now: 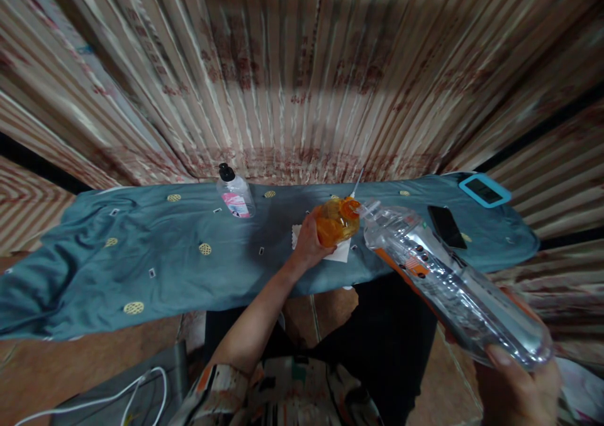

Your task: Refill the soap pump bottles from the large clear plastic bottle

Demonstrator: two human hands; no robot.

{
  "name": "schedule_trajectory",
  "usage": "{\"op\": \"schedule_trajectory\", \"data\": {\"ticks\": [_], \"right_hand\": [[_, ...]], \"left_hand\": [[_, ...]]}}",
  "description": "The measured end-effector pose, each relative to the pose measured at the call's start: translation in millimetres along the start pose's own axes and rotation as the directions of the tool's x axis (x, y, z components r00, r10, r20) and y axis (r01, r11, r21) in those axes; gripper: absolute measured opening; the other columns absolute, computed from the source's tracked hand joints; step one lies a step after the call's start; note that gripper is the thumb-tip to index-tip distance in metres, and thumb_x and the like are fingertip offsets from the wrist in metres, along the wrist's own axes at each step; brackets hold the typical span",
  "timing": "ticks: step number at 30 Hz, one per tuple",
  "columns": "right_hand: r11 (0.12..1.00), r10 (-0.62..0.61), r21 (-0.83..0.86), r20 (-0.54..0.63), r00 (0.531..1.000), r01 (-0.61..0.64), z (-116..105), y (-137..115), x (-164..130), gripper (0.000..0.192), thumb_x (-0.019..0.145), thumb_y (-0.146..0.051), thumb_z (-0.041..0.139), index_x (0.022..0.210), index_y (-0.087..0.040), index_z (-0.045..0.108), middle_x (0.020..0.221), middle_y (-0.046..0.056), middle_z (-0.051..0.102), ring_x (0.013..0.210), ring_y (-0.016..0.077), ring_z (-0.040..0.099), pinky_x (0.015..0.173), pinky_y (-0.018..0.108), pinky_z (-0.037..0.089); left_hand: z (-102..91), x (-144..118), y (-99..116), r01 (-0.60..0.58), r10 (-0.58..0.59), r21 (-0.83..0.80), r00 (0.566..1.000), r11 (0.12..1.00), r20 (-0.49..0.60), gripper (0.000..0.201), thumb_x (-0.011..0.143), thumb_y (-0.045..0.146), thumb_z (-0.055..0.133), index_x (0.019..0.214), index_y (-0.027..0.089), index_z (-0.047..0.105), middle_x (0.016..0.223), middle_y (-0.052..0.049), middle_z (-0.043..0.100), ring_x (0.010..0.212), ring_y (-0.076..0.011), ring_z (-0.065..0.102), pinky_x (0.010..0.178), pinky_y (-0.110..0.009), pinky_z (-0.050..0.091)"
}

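My left hand [309,245] is wrapped round a small orange see-through bottle [337,221], tilted with its neck toward the right. A thin pale tube or nozzle [357,184] shows just behind that neck; whether it is joined to the bottle I cannot tell. On the right, my right hand [523,375] grips the base of a large clear plastic bottle [448,281] with an orange and silver label. It is held slanting, its mouth against or very near the orange bottle's opening. Under the orange bottle lies a white paper napkin [340,253].
A clear pump bottle [237,197] with a black top stands left on the teal cloth [179,275] covering the table. To the right lie a dark phone [447,226] and a blue-framed device [485,190]. Curtains [292,80] hang behind. White cable [160,382] loops at lower left.
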State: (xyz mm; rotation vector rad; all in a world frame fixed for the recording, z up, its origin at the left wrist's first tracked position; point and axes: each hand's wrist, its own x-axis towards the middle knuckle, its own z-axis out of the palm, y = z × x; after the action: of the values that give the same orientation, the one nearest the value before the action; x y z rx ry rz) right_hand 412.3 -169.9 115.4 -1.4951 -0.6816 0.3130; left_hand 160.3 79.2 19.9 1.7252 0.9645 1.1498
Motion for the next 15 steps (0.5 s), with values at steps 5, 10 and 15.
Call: {"op": "schedule_trajectory", "data": {"ticks": [5, 10, 15], "right_hand": [[1.0, -0.004, 0.005, -0.017, 1.0, 0.004, 2.9, -5.6, -1.8, 0.094, 0.045, -0.055, 0.095, 0.134, -0.03, 0.077, 0.138, 0.013, 0.072, 0.119, 0.0458, 0.07, 0.095, 0.067, 0.062], [1.0, -0.021, 0.006, -0.021, 1.0, 0.021, 3.4, -6.4, -1.8, 0.092, 0.046, -0.054, 0.095, 0.133, -0.029, 0.078, 0.131, 0.013, 0.074, 0.108, 0.0396, 0.071, 0.077, 0.051, 0.064], [1.0, -0.012, 0.016, -0.011, 1.0, 0.013, 1.4, -2.5, -0.7, 0.091, 0.046, -0.053, 0.097, 0.132, -0.029, 0.079, 0.135, 0.012, 0.073, 0.111, 0.0379, 0.071, 0.073, 0.043, 0.062]], "left_hand": [[-0.2, -1.1, -4.7, -0.016, 0.016, 0.013, 1.0, 1.0, -0.003, 0.106, 0.063, 0.024, 0.097, 0.157, 0.023, 0.047, 0.158, -0.016, 0.062, 0.149, -0.0392, 0.059, 0.134, -0.063, 0.041], [0.8, -2.5, -8.3, -0.017, 0.017, -0.005, 1.0, 1.0, -0.005, 0.107, 0.065, 0.024, 0.096, 0.159, 0.022, 0.045, 0.161, -0.018, 0.059, 0.151, -0.0399, 0.058, 0.133, -0.063, 0.043], [-0.1, -1.9, -4.3, -0.013, 0.013, -0.004, 1.0, 1.0, 0.006, 0.108, 0.064, 0.024, 0.098, 0.158, 0.023, 0.045, 0.161, -0.017, 0.06, 0.152, -0.0404, 0.057, 0.135, -0.064, 0.04]]}}
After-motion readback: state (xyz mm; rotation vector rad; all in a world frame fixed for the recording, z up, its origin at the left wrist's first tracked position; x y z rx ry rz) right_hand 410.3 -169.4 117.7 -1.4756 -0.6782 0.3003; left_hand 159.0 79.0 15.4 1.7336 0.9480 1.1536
